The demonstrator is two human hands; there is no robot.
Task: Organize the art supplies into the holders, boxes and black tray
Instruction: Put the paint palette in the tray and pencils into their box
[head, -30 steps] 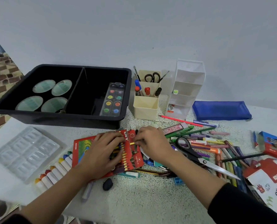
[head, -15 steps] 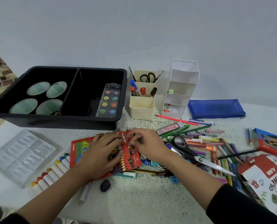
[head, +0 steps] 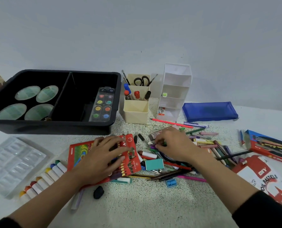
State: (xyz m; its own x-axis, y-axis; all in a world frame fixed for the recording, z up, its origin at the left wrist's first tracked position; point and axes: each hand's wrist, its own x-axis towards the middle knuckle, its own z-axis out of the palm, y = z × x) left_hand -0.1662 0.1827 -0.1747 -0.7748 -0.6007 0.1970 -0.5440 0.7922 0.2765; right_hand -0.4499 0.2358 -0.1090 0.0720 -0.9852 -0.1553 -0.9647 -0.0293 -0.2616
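Observation:
A red box of colored pencils (head: 81, 152) lies flat near the table's front, and my left hand (head: 102, 157) rests on it with fingers spread over the pencils. To its right, my right hand (head: 174, 145) reaches into the loose pile of pens and pencils (head: 207, 142), fingertips pinching a green pencil there. The black tray (head: 54, 127) stands at the back left, holding a watercolor palette (head: 102, 104) and several round green dishes (head: 28, 92). A cream holder (head: 136, 112) with scissors and markers stands beside a white tiered holder (head: 175, 89).
A row of paint sticks (head: 43, 180) and a clear plastic insert (head: 10, 162) lie at the left. A teal eraser (head: 154, 164), a blue sharpener (head: 171, 183) and a black lump (head: 98, 192) sit near the front. A blue pouch (head: 209, 111) and oil pastel boxes (head: 268, 178) are at the right.
My right hand has left the red pencil box and moved right into the loose pile. My left hand stays on the box.

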